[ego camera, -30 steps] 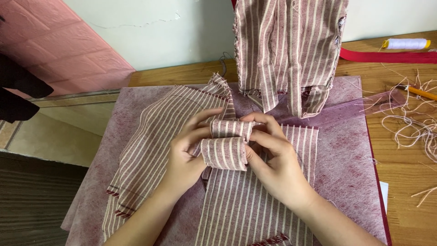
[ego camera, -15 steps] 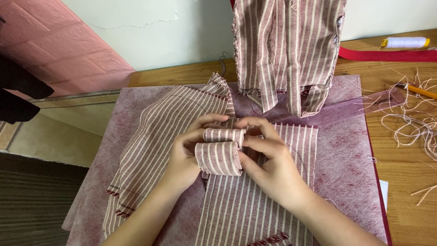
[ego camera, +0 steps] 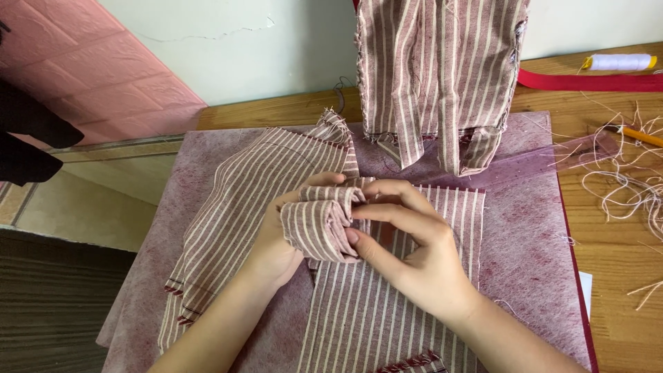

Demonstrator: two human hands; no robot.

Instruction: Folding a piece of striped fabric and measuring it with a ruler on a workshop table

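Observation:
Both my hands grip a rolled-up end of striped maroon and white fabric [ego camera: 319,224] just above the mat. My left hand [ego camera: 280,245] holds the roll from the left, thumb on top. My right hand [ego camera: 414,255] pinches the roll's right side with its fingertips. The rest of that strip [ego camera: 387,318] lies flat toward me. A second piece of the same striped cloth [ego camera: 242,214] spreads out to the left on the mottled purple felt mat [ego camera: 532,255].
More striped fabric [ego camera: 442,76] hangs down from above at the mat's far edge. On the wooden table [ego camera: 621,304] to the right lie tangled thread scraps [ego camera: 621,186], a red ribbon [ego camera: 587,81], a white thread spool [ego camera: 618,62] and an orange pencil [ego camera: 639,135].
The fabric roll has moved slightly left and toward me and looks tighter. My right fingers have shifted onto its right end.

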